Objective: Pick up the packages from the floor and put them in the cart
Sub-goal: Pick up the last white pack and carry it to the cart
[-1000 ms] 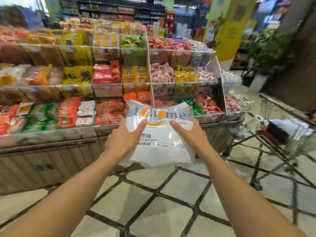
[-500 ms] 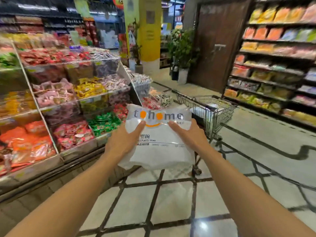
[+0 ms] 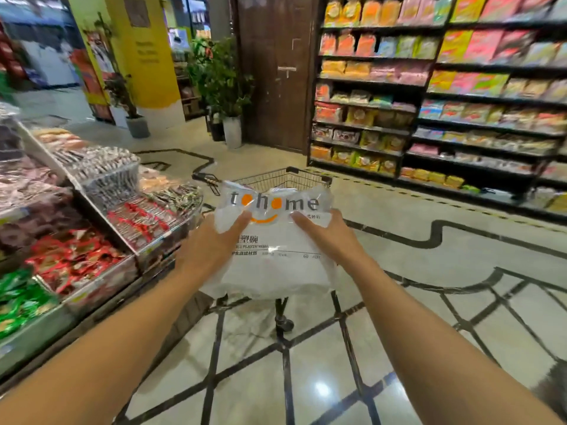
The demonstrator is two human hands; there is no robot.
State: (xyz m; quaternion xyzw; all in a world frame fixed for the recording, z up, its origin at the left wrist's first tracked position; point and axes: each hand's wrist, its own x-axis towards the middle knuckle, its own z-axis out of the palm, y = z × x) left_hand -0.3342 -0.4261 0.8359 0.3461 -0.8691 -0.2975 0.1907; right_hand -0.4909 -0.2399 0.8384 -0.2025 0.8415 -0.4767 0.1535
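Observation:
I hold a white plastic package (image 3: 273, 265) printed "tohome" in grey and orange, at chest height in front of me. My left hand (image 3: 211, 243) grips its left side and my right hand (image 3: 325, 237) grips its right side, thumbs on top. Directly behind the package stands a wire shopping cart (image 3: 285, 177); only its far rim, a lower post and one wheel (image 3: 283, 325) show, the basket's inside is mostly hidden by the package.
A tiered candy display (image 3: 92, 210) runs along the left, close to my left arm. Snack shelves (image 3: 445, 102) line the right. Potted plants (image 3: 227, 87), a brown door (image 3: 276, 72) and a yellow pillar (image 3: 144, 50) stand beyond the cart. Glossy tiled floor (image 3: 306, 378) lies underfoot.
My view has swung right from the candy display, bringing the cart from the right side to straight ahead behind the package. Both hands keep the same hold.

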